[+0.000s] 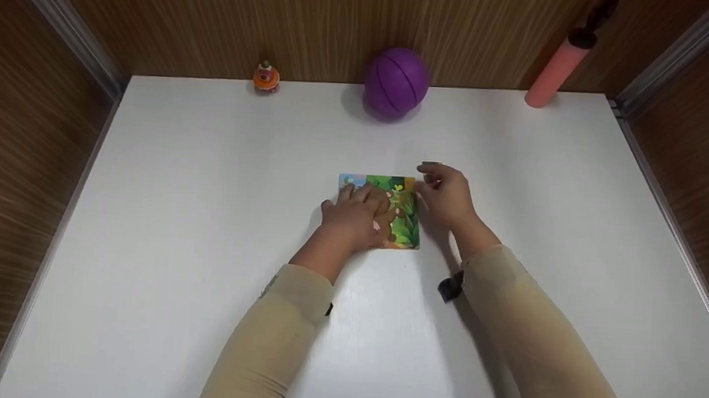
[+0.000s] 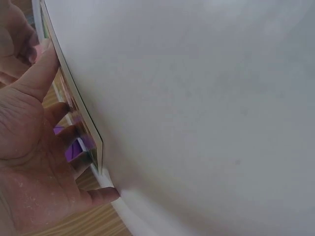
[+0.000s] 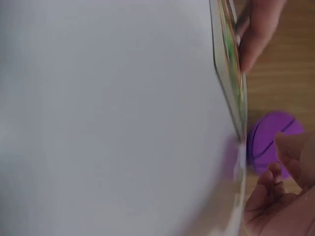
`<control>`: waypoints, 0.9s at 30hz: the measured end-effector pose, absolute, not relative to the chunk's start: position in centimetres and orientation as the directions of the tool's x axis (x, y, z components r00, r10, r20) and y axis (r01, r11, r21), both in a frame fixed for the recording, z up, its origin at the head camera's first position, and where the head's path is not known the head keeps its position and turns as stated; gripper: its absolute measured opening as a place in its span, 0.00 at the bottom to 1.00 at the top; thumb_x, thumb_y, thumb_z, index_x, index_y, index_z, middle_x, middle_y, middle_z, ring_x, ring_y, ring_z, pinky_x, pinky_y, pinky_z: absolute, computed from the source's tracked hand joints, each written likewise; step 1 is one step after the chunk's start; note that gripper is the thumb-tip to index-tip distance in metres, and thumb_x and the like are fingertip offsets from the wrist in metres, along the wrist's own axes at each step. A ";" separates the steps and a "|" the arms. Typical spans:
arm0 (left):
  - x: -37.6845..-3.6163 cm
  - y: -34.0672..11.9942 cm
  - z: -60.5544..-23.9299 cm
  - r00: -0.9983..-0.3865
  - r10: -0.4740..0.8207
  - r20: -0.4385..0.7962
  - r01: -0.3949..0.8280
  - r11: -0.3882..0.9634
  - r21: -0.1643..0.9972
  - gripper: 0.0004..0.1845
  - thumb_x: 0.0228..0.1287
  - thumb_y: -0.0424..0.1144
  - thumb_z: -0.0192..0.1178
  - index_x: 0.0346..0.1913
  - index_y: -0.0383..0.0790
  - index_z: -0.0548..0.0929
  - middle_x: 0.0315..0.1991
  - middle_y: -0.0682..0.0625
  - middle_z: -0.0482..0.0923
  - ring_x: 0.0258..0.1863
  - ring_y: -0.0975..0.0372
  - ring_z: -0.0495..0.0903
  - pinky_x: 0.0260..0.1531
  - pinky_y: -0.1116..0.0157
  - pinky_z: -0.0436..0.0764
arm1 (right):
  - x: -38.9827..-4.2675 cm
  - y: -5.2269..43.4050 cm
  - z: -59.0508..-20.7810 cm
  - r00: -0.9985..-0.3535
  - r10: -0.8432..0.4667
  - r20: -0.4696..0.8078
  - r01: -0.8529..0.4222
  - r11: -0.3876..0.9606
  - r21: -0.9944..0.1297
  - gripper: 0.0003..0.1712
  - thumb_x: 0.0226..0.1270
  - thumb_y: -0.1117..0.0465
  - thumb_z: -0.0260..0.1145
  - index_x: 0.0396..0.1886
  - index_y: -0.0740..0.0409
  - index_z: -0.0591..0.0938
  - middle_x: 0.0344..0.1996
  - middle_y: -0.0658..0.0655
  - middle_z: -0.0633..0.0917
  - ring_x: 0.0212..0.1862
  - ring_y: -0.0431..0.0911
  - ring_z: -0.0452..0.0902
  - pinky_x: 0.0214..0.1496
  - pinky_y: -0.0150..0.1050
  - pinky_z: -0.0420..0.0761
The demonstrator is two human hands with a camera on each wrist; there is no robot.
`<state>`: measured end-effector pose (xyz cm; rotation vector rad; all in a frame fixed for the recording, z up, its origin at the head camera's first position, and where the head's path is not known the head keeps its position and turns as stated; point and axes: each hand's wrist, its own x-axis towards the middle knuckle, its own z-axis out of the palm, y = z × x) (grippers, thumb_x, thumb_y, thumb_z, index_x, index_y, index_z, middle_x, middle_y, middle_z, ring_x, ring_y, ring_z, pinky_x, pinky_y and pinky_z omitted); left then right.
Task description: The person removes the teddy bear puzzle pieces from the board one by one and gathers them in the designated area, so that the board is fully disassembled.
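Observation:
A square picture board [image 1: 407, 227] with a bear and green leaves lies mid-table. My left hand [image 1: 351, 220] rests over its left half with fingers spread on the picture; in the left wrist view the thumb [image 2: 40, 73] is along the board's near edge. Just off the top right corner, my right hand [image 1: 450, 195] is raised with curled fingers. At those fingertips shows a small thin greenish piece [image 1: 432, 163], seen edge-on in the head view. In the right wrist view that hand [image 3: 280, 196] hides the piece, and the board's edge [image 3: 227, 93] stands beside it.
Along the back of the white table [image 1: 196, 171] sit a small orange figurine [image 1: 266, 78], a purple ball [image 1: 396, 83] and a pink pump-like cylinder [image 1: 556, 73]. Wood-grain panels [image 1: 217, 24] enclose the back and both sides.

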<state>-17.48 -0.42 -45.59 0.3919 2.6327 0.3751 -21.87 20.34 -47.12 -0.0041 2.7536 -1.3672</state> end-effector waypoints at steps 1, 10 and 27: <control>-17.5 -0.5 -45.6 -0.859 0.333 -0.389 0.213 0.923 0.320 0.45 0.73 0.66 0.61 0.86 0.61 0.57 0.87 0.54 0.44 0.85 0.47 0.39 0.72 0.31 0.59 | -21.7 20.0 -47.1 -0.996 -0.055 -0.065 0.018 0.614 -0.789 0.21 0.75 0.67 0.66 0.66 0.65 0.83 0.45 0.61 0.82 0.44 0.49 0.76 0.44 0.39 0.78; -17.6 -0.7 -45.9 -0.873 0.338 -0.351 0.226 0.919 0.323 0.48 0.70 0.63 0.67 0.86 0.59 0.56 0.86 0.54 0.49 0.84 0.47 0.43 0.73 0.33 0.58 | -21.5 17.2 -47.6 -0.979 -0.119 -0.164 0.048 0.649 -0.759 0.22 0.77 0.59 0.69 0.65 0.64 0.83 0.43 0.59 0.84 0.43 0.47 0.77 0.43 0.41 0.80; -18.2 -1.4 -46.7 -0.917 0.232 -0.325 0.119 0.936 0.332 0.68 0.54 0.69 0.76 0.85 0.38 0.52 0.87 0.45 0.44 0.84 0.50 0.44 0.78 0.39 0.54 | -21.5 15.4 -48.0 -0.980 -0.055 -0.191 0.089 0.739 -0.668 0.20 0.78 0.58 0.68 0.62 0.63 0.85 0.57 0.62 0.87 0.60 0.53 0.81 0.64 0.49 0.80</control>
